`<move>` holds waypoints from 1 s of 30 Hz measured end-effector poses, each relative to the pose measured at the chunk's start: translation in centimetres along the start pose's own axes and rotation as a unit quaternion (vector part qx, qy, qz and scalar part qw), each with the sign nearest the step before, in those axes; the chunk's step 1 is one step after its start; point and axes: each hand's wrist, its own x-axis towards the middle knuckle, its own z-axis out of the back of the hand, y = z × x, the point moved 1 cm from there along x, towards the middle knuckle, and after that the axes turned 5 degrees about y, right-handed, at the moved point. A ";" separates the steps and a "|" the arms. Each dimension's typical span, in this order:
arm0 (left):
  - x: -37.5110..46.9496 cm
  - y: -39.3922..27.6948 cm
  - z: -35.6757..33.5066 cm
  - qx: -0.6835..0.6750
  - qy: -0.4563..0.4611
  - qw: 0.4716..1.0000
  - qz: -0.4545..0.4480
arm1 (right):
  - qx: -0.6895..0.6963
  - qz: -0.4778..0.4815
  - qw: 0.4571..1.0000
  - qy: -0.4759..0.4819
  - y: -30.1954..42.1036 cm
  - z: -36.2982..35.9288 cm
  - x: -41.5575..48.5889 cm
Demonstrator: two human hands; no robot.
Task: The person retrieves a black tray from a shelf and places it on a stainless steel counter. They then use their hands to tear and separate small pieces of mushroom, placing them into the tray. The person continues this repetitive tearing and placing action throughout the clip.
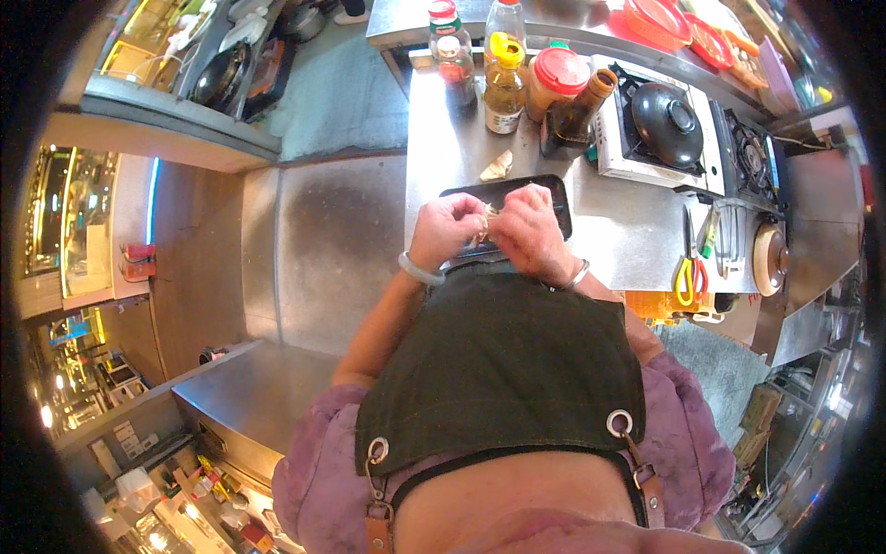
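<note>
My left hand (448,230) and my right hand (531,234) meet over a black rectangular tray (562,197) on the steel counter. Between their fingertips is some pale, stringy food (489,210), pinched from both sides; its exact kind is not clear. My fingers are curled and partly hide it. The tray's near part is covered by my hands and dark apron (505,360). Just beyond the tray lies a pale, wedge-shaped piece of food (497,166), touching neither hand.
Past the tray stand a yellow-capped bottle (504,90), a dark glass bottle (574,121) and a red-lidded jar (557,73). To the right are a portable gas stove (616,163) bearing a lidded black pot (664,124), and scissors (685,273) at the counter's edge.
</note>
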 end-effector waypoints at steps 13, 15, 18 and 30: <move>2.3 5.5 2.1 0.023 -0.005 0.998 0.062 | 0.472 -0.289 0.801 -0.229 -0.9 2.4 -1.4; 3.1 6.4 1.2 0.081 -0.005 0.994 0.075 | 0.486 -0.327 0.781 -0.216 -1.0 1.9 -1.8; 4.1 7.8 0.6 0.199 -0.001 0.979 0.052 | 0.486 -0.342 0.781 -0.194 -1.0 1.5 -2.0; 1.5 -0.4 -0.1 -0.047 0.059 0.995 -0.068 | 0.411 -0.350 0.842 -0.017 -2.6 -0.9 -2.4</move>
